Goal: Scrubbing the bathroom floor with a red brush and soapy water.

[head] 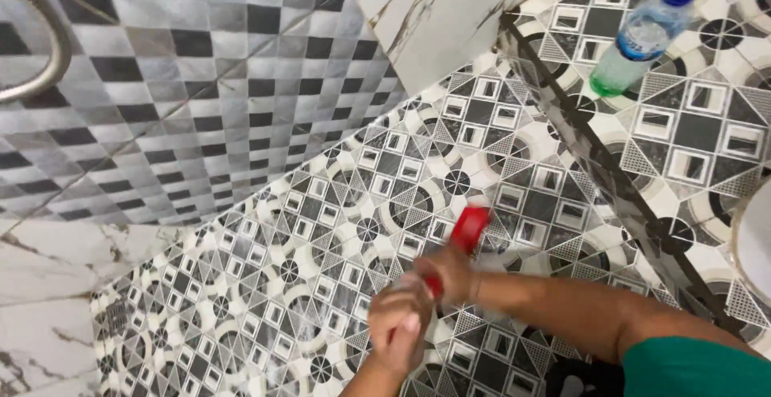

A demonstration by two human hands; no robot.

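Both hands clenched round red-handled scrub brush, blurred.
Left hand [399, 326] low on red brush [468, 230], right hand [446, 275] just above; best kept pressed flat to patterned floor tiles [321, 228].

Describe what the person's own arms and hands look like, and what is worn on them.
Both hands are bare, with no gloves, rings or watch visible. The left hand and right hand blur slightly. The forearms are uncovered; a green short sleeve shows at the right arm's upper end.

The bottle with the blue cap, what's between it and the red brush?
In the head view, only patterned floor tiles and a dark ledge separate the bottle from the red brush.
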